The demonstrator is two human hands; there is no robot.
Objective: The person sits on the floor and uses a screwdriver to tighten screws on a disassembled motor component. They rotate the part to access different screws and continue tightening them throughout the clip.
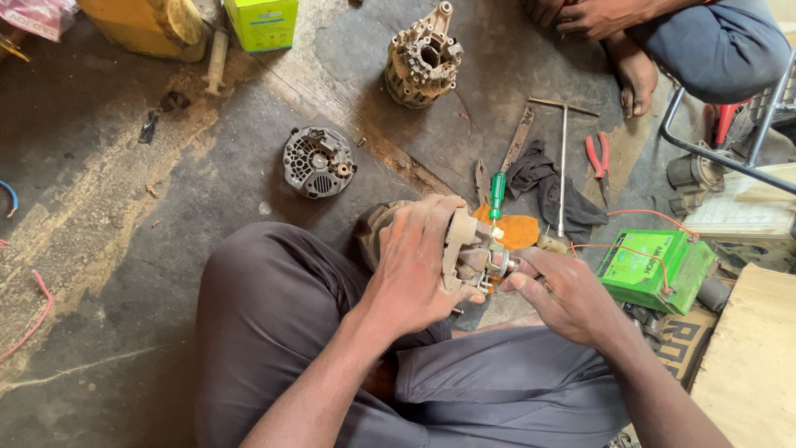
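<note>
While we sit cross-legged, our left hand (414,265) clamps the alternator part (468,249) above our lap | right hand (564,294) fingertips pinch its shaft end, axis pointing right | beyond, green screwdriver (496,195) on the floor (124,207).

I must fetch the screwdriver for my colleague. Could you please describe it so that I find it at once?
Start at the green battery on the floor, then look left to the orange cloth beside the person's left hand. The screwdriver stands just above that cloth. Its bright green handle sets it apart from the red-handled pliers and the bare metal T-wrench.
</note>
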